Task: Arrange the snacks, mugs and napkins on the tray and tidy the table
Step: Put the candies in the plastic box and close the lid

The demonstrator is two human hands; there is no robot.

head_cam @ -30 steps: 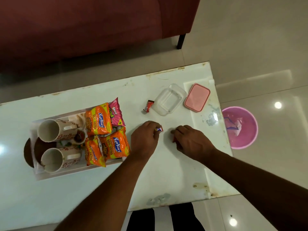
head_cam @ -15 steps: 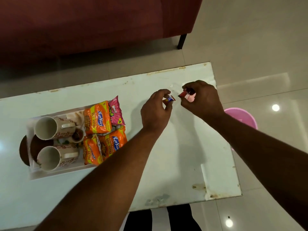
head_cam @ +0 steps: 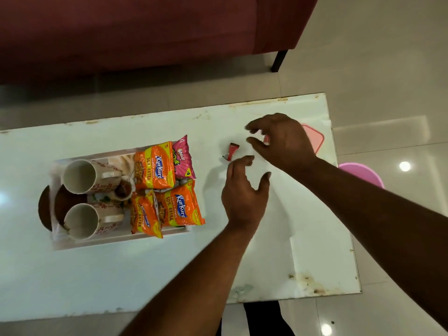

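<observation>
A white tray [head_cam: 116, 241] on the left of the table holds two patterned mugs [head_cam: 80, 177] [head_cam: 83, 221] lying on their sides, three orange Kurkure packets [head_cam: 156, 169] and a pink Bingo packet [head_cam: 183, 157]. A small red candy wrapper [head_cam: 232, 151] lies on the table right of the tray. My left hand [head_cam: 243, 192] hovers open just below the wrapper, fingers spread, holding nothing. My right hand [head_cam: 282, 139] is open above the clear container, which it hides; its fingers are curled and apart.
A pink lid [head_cam: 312, 139] peeks out behind my right hand near the table's right end. A pink bin [head_cam: 363, 174] stands on the floor beside the table. A dark red sofa [head_cam: 145, 32] runs behind the white table [head_cam: 303, 251]. Brown coasters [head_cam: 44, 207] lie under the tray's left edge.
Both hands carried small candies from the table up to the container area, then opened; the candies are no longer in my fingers. My left hand has drawn back toward me.
</observation>
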